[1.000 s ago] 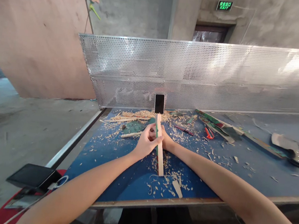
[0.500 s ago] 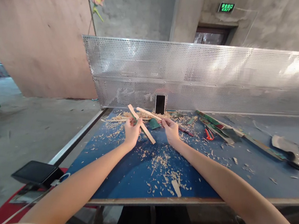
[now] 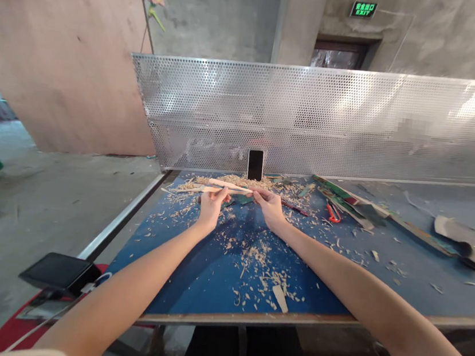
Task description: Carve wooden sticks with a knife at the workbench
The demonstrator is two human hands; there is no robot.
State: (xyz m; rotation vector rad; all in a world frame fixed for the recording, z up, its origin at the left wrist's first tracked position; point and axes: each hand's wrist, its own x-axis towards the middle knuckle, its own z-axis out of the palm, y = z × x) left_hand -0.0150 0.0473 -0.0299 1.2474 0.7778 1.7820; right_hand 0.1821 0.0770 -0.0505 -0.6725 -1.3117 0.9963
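My left hand [image 3: 210, 210] is closed, thumb and fingers pinching a flat pale wooden strip [image 3: 210, 189] that I now see almost edge-on. My right hand [image 3: 268, 211] is closed too and pinches the right end of a slim, tapered wooden stick [image 3: 222, 183]. Stick and strip lie close together, nearly level, just above the shavings; whether they touch I cannot tell. Beneath and behind the hands is a green piece of sheet [image 3: 241, 199], partly covered. A dark, thin tool or stick [image 3: 296, 209] lies right of my right hand.
Wood shavings [image 3: 256, 255] litter the blue tabletop [image 3: 189, 287]. A phone [image 3: 255, 165] stands against the perforated metal screen [image 3: 228, 113]. To the right are an orange-handled tool [image 3: 333, 214], long painted strips [image 3: 421, 235] and a curved sheet [image 3: 456, 231]. A wood offcut [image 3: 280, 299] lies near the front edge.
The strip in my left hand has turned from a slant to nearly level and edge-on. The stick in my right hand has dropped to lie alongside it.
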